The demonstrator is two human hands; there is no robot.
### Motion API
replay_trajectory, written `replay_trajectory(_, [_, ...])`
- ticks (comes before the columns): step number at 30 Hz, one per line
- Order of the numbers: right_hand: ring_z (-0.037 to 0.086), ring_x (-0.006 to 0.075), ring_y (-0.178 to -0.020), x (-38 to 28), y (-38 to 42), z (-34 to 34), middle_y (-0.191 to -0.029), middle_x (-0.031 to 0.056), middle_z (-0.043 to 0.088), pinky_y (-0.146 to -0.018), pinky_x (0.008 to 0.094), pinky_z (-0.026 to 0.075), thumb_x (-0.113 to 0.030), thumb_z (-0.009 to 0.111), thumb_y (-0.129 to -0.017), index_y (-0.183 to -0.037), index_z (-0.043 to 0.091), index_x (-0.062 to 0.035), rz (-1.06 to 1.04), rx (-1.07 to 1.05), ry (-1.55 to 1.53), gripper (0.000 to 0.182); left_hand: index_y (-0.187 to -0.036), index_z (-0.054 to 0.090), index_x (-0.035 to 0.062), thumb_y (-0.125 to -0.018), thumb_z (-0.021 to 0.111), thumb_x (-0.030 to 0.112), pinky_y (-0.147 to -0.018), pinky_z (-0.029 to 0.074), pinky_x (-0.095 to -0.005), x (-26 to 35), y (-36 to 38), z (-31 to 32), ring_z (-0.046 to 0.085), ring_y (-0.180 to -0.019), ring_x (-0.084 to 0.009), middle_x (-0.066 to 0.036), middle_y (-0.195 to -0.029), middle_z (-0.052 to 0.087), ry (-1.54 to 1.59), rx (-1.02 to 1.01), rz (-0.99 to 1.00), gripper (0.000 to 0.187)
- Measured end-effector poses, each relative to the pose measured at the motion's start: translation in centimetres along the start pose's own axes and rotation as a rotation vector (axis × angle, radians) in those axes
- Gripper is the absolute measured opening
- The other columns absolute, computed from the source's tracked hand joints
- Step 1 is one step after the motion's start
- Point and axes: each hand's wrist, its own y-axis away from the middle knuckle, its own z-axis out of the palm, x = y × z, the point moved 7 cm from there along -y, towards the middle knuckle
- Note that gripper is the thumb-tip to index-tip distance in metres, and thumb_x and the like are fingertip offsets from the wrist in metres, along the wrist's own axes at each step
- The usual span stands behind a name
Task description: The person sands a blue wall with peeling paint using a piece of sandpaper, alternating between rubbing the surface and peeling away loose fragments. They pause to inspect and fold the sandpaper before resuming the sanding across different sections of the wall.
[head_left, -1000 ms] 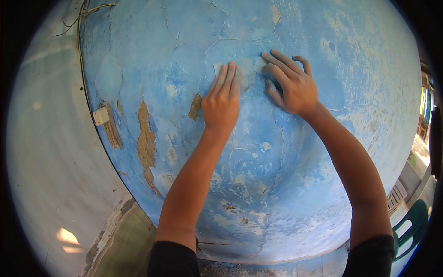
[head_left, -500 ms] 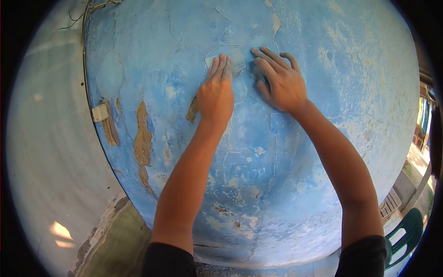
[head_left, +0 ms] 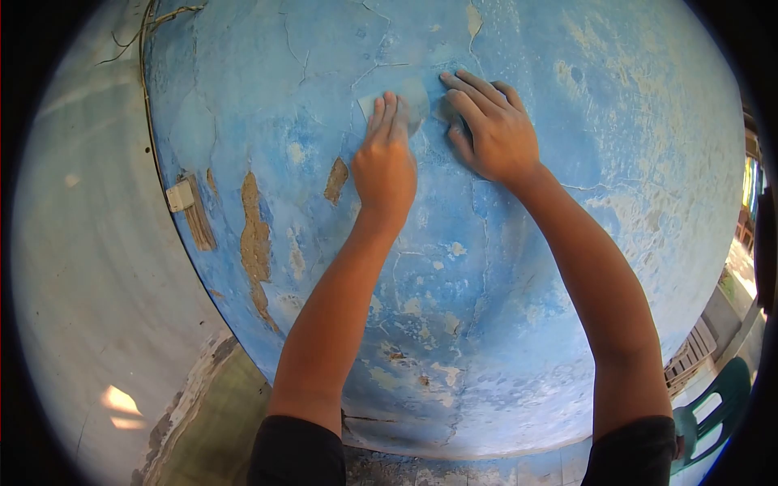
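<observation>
A blue painted wall (head_left: 502,267) with cracks and peeling paint fills the middle of the view. My left hand (head_left: 385,158) has its fingers together, holding a pale sheet of sandpaper (head_left: 416,99) flat against the plaster. The sheet's corner sticks out left of the fingertips and its wider part shows on their right. Close to the sheet's right side, my right hand (head_left: 498,134) rests on the wall with fingers apart and bent a little. A greyish patch shows between its thumb and index finger.
Brown bare plaster (head_left: 255,235) shows on the left. A white switch box (head_left: 180,196) on a wooden strip (head_left: 199,225) and a cable (head_left: 144,81) run near the wall's left edge. A green plastic chair (head_left: 713,413) stands at lower right.
The view has tilted slightly, shifting the wall upward in it. My left hand sits a little lower and further right on the wall, uncovering a brown plaster patch. My right hand stays nearly in place.
</observation>
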Motion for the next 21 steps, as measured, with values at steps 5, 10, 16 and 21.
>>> replay_trajectory(5, [0.058, 0.0289, -0.146, -0.3, 0.4, -0.3, -0.155, 0.0088, 0.065, -0.119, 0.0500, 0.046, -0.019, 0.079, -0.089, -0.120, 0.064, -0.0096, -0.011, -0.002, -0.002, 0.036, -0.140, 0.070, 0.0010, -0.095, 0.063, -0.010, -0.109, 0.060, -0.0405, -0.5, 3.3, -1.1, 0.064, -0.142, -0.0334, -0.019, -0.147, 0.070, -0.010, -0.034, 0.198, 0.047])
replay_trajectory(10, [0.057, 0.0294, -0.146, 0.0, 0.0, 0.0, -0.156, 0.0107, 0.064, -0.118, 0.0489, 0.047, -0.020, 0.078, -0.089, -0.121, 0.063, -0.0093, -0.028, -0.033, -0.002, 0.036, -0.141, 0.069, -0.0021, -0.094, 0.063, -0.012, -0.116, 0.055, -0.0452, -2.2, -3.2, -1.0, 0.062, -0.144, -0.0347, -0.019, -0.152, 0.066, 0.058, -0.084, 0.047, 0.049])
replay_trajectory(16, [0.048, 0.0306, -0.155, 1.5, -1.1, 0.1, -0.165, 0.0102, 0.055, -0.131, 0.0470, 0.038, -0.028, 0.074, -0.097, -0.140, 0.061, -0.0093, -0.024, -0.079, -0.045, 0.048, -0.142, 0.069, -0.0010, -0.093, 0.062, -0.015, -0.118, 0.054, -0.0451, -0.8, 2.8, -0.7, 0.060, -0.146, -0.0349, -0.019, -0.152, 0.066, 0.069, -0.083, 0.181, 0.052])
replay_trajectory(21, [0.047, 0.0293, -0.156, 1.1, -0.9, 0.0, -0.166, 0.0086, 0.055, -0.131, 0.0468, 0.038, -0.031, 0.071, -0.099, -0.141, 0.062, -0.0100, -0.039, -0.096, 0.002, 0.048, -0.140, 0.071, -0.0008, -0.093, 0.064, -0.014, -0.118, 0.054, -0.0453, -1.4, -1.5, -0.8, 0.060, -0.146, -0.0342, -0.019, -0.151, 0.067, 0.049, -0.108, 0.115, 0.050])
